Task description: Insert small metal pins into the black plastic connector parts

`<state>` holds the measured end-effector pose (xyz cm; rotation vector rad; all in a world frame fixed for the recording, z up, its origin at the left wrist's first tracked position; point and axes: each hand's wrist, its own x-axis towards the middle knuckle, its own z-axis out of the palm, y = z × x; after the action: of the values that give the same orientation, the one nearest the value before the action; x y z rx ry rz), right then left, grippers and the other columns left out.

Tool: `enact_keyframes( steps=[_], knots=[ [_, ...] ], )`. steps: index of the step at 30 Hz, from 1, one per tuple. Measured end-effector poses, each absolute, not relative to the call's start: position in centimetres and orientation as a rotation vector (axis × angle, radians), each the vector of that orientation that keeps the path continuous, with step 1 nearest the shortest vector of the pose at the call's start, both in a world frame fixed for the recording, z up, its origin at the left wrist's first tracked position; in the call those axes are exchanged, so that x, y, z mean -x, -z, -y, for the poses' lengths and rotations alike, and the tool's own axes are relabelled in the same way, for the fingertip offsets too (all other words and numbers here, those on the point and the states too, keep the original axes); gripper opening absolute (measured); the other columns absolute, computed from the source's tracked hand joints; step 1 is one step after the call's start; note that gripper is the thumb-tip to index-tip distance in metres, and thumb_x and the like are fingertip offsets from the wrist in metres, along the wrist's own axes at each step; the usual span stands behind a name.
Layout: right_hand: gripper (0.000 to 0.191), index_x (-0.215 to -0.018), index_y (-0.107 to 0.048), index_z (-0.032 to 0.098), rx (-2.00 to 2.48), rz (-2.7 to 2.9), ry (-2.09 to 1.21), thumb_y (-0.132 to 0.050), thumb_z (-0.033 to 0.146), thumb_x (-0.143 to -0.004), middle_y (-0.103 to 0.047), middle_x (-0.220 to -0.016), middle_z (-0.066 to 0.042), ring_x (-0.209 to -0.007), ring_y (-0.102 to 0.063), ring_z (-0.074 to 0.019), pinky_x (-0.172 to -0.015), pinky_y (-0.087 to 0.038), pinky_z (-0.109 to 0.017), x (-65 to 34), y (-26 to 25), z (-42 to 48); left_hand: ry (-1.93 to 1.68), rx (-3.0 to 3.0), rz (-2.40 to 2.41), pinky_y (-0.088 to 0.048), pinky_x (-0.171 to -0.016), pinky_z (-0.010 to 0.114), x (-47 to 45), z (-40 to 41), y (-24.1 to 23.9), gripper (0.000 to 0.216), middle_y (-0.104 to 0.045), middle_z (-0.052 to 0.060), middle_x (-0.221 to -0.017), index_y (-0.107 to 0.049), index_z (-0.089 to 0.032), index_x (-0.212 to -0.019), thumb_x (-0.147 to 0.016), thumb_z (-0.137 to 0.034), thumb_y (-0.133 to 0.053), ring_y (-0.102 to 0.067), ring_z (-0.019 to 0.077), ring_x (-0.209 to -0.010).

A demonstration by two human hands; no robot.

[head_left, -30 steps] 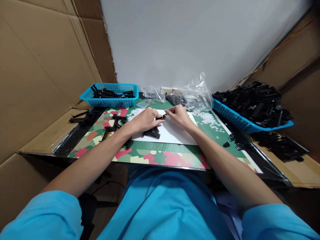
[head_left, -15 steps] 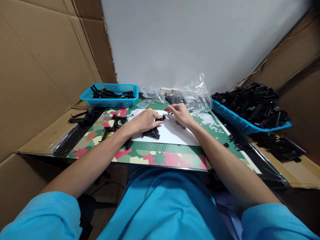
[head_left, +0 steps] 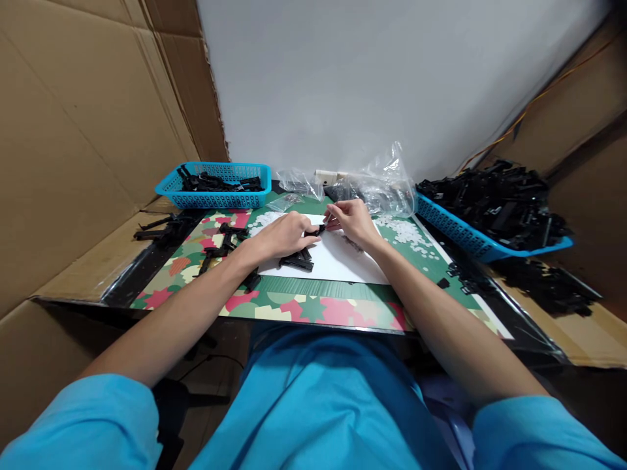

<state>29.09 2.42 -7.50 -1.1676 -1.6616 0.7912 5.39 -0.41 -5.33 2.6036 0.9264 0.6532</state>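
Observation:
My left hand (head_left: 289, 235) is closed around a small black plastic part (head_left: 316, 231), whose end sticks out between thumb and fingers over a white sheet (head_left: 337, 264). Close to that end, my right hand (head_left: 355, 220) has thumb and fingertips pinched together. Whatever sits in this pinch is too small to make out. Another black plastic piece (head_left: 298, 262) lies on the sheet below my left hand. Small dark bits (head_left: 351, 245) lie by my right wrist, partly hidden by it.
White discs (head_left: 402, 234) are scattered to the right. Black parts (head_left: 225, 245) lie left on the patterned mat (head_left: 313, 310). Blue baskets stand at the back left (head_left: 215, 201) and right (head_left: 470, 240), holding black parts. Clear plastic bags (head_left: 386, 189) rest against the wall.
My right hand's fingertips have lowered slightly and come closer to the black part. My left hand stays nearly still with its hold unchanged.

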Motion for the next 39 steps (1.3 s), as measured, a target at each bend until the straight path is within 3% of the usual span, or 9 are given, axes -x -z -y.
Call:
enact_keyframes(
  steps=[13, 28, 39],
  knots=[
    [0.053, -0.073, -0.076, 0.015, 1.22, 1.804, -0.521, -0.068, 0.061, -0.098, -0.077, -0.073, -0.013, -0.066, -0.076, -0.0251, -0.063, -0.061, -0.033, -28.5, 7.4, -2.2, -0.642, -2.708, -0.827, -0.036, -0.069, 0.034, -5.5, 0.3, 5.4, 0.028, -0.061, 0.003, -0.074, -0.069, -0.019, -0.076, -0.1, -0.033, -0.066, -0.053, 0.0174, -0.068],
    [0.044, -0.069, -0.076, 0.014, 1.196, 1.75, -0.353, -0.057, 0.038, -0.101, -0.072, -0.062, -0.009, -0.06, -0.066, -0.0206, -0.062, -0.048, -0.03, -27.5, 8.0, -1.5, -0.709, -2.524, -0.766, -0.033, -0.064, 0.032, -5.5, -0.1, 5.5, 0.04, -0.053, 0.0, -0.064, -0.06, -0.017, -0.066, -0.1, -0.039, -0.065, -0.045, 0.0143, -0.062],
    [0.04, -0.07, -0.073, 0.015, 1.18, 1.721, -0.352, -0.052, 0.034, -0.099, -0.076, -0.073, -0.009, -0.067, -0.068, -0.0202, -0.068, -0.048, -0.029, -26.5, 8.6, -1.6, -0.732, -2.487, -0.784, -0.036, -0.065, 0.031, -5.6, 0.0, 5.3, 0.041, -0.055, 0.001, -0.066, -0.06, -0.017, -0.066, -0.099, -0.042, -0.064, -0.048, 0.014, -0.063]
  ],
)
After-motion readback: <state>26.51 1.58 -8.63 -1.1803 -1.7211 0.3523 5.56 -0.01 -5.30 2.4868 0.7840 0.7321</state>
